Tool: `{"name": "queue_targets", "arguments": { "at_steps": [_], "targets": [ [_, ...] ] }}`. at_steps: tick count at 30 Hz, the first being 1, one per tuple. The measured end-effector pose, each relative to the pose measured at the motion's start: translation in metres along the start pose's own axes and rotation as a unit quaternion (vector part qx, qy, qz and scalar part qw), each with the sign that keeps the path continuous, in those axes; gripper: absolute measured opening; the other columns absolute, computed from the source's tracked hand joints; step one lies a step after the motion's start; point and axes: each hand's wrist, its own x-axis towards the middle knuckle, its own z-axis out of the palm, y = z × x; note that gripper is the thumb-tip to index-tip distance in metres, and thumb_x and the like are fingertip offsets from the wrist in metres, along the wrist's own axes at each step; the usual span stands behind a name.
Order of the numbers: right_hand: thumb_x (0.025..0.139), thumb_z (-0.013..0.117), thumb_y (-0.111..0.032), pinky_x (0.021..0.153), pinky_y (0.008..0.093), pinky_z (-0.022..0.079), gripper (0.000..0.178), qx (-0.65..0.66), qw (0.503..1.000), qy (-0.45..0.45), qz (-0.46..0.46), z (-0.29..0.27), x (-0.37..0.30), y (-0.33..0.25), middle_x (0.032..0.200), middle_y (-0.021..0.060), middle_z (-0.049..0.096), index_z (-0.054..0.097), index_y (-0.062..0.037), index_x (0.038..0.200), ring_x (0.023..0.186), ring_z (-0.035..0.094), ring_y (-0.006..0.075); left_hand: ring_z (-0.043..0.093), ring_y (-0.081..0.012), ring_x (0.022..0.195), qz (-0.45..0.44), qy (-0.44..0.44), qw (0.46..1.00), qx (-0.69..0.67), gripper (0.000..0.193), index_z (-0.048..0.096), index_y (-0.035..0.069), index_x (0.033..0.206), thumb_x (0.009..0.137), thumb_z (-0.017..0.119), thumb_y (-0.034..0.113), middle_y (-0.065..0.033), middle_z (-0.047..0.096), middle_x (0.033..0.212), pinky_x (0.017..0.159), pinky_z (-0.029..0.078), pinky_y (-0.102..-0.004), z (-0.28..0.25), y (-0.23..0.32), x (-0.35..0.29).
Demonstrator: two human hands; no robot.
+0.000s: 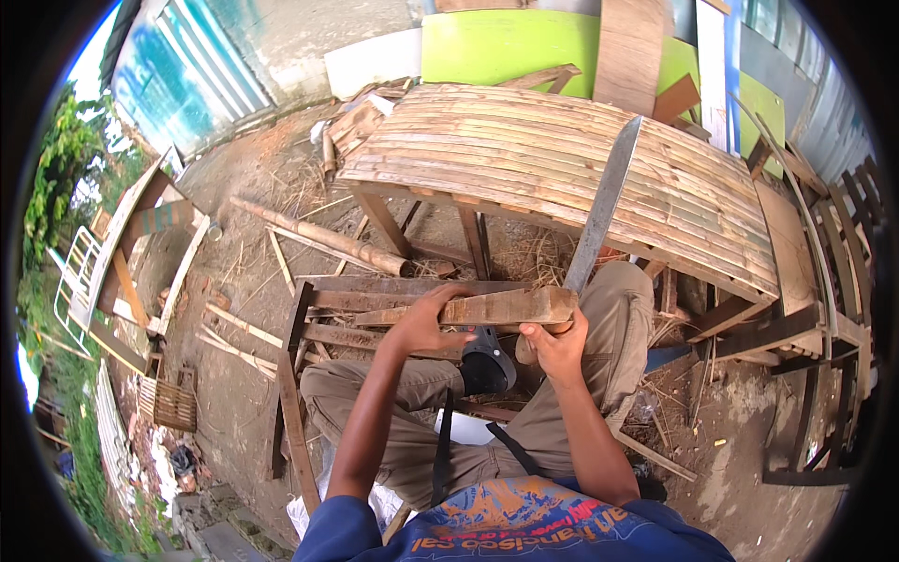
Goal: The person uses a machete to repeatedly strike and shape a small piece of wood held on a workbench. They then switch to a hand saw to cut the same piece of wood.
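Observation:
Above my lap, a short wooden block [478,307] lies crosswise, its paler squared end toward the right. My left hand [423,320] is closed round the block near its left part. My right hand [559,347] grips the handle of a machete [604,211] just below the block's right end, its thumb close to the wood. The long grey blade points up and away, its tip over the bamboo table. Whether the blade touches the block, I cannot tell. Beneath my hands, a dark clog [492,361] shows on my foot between my bent knees.
A bamboo-slat table [524,140] stands ahead. A wooden bench frame [323,298] is beside my left knee. Bamboo poles [318,236] and scraps litter the dirt floor at left. Wooden frames [815,328] stand at right, and green panels [510,47] lean at the back.

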Motion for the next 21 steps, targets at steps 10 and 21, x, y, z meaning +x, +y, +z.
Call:
{"name": "queue_targets", "arguments": {
  "at_steps": [10,21],
  "targets": [
    [0.089,0.081,-0.02,0.045,0.0262,0.041,0.042,0.099,0.975,0.182,0.081,-0.048,0.013,-0.008,0.069,0.0005,0.056,0.059,0.0036,0.116,0.049,0.049,0.0085,0.07,-0.0344,0.103,-0.051,-0.114,0.991,0.052,0.065,0.065,-0.002,0.125,0.073,0.084,0.033,-0.0241,0.071,0.111,0.091,0.053,-0.042,0.017,-0.041,0.065],
    [0.091,0.079,-0.03,0.045,0.0243,0.04,0.053,0.12,0.976,0.174,0.053,-0.067,-0.001,-0.033,0.069,-0.0022,0.053,0.056,0.0052,0.124,0.049,0.047,0.006,0.07,-0.03,0.087,0.012,0.173,0.962,0.209,0.044,0.067,-0.007,0.108,0.081,0.078,0.027,-0.0215,0.072,0.088,0.079,0.057,-0.043,-0.137,0.172,0.184]
  ]
}}
